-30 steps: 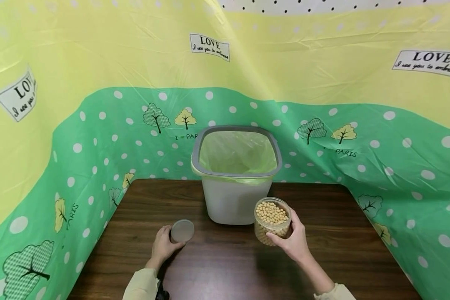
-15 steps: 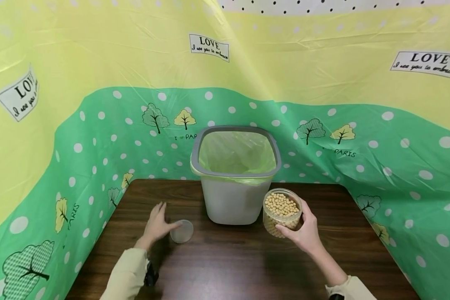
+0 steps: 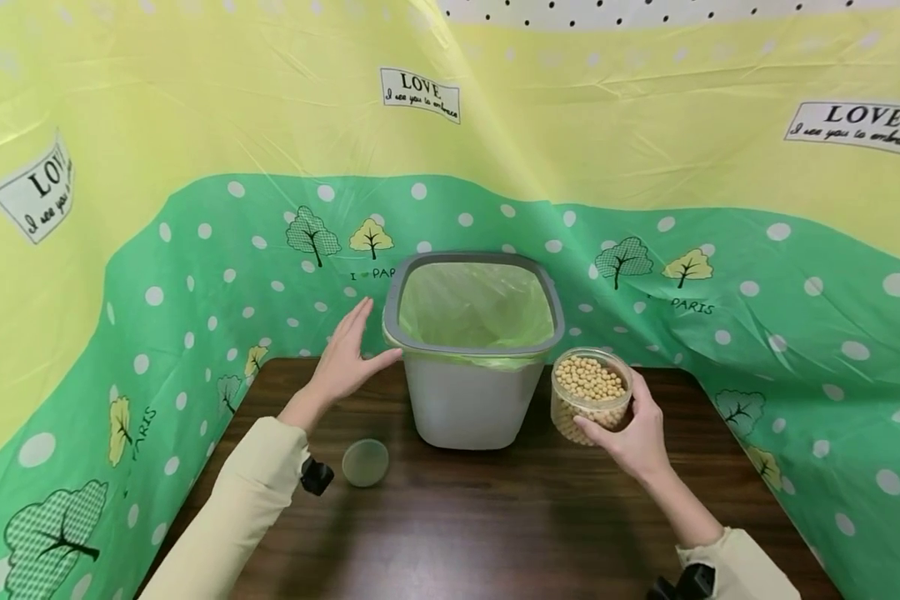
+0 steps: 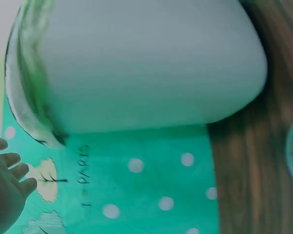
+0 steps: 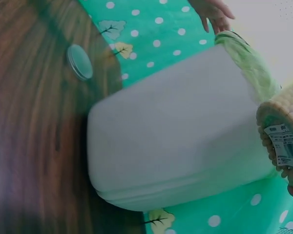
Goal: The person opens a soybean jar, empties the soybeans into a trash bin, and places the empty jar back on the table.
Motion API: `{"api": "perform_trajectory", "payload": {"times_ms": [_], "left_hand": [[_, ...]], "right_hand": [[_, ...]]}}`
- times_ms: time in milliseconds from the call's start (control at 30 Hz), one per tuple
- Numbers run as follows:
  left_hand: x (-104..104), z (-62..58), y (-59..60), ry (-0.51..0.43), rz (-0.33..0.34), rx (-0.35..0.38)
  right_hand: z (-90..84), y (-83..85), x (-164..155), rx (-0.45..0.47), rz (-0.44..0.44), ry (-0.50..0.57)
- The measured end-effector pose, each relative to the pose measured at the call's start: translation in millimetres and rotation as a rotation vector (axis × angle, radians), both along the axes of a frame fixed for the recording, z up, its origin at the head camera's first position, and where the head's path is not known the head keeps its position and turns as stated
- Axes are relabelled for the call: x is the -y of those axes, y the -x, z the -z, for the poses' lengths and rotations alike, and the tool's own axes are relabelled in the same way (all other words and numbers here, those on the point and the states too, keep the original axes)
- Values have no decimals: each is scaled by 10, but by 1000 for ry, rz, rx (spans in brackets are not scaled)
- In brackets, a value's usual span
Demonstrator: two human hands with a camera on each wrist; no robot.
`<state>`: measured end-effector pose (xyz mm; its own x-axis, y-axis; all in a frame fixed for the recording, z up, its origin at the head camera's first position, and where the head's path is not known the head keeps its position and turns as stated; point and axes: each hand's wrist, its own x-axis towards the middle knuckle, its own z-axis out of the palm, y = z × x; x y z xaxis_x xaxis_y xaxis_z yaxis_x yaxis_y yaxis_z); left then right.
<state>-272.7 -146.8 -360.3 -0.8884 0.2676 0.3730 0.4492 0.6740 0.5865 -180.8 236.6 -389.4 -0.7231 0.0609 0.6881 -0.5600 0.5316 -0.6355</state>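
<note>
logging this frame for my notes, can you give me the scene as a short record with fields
left hand: left hand, fingers straight, at the bin's left rim
right hand: right hand grips the jar
jar: jar, no lid, full of beans, held above the table right of the bin
lid: lid flat on the table
bin: bin, green liner, upright

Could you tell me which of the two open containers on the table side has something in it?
The jar, held off the table by the right hand, is full of yellow beans. The bin holds only its green liner.
</note>
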Motion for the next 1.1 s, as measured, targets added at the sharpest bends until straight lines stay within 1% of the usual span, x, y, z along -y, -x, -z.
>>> {"api": "perform_trajectory", "payload": {"times_ms": [67,133,233,367,567,733,933,1100], "left_hand": [[-52,-65,30,18,2,2],[-87,-94,63,42,-8,15],[-124,-104,103,79,-13,37],[-158,-99,140,98,-18,57],[-205,-104,169,119,-14,80],[-209,-128,168,114,-29,102],[-198,-142,178,102,-38,122],[-195,-146,190,64,-35,142]], "right_hand": [[-32,47,-31,23,17,0],[-85,89,-49,42,30,-10],[-180,142,-70,52,54,-30],[-305,211,-106,41,98,-87],[-483,355,-154,4,108,-136],[-606,523,-178,-23,119,-179],[-760,773,-182,-45,116,-221],[-871,958,-159,-67,87,-290]]}}
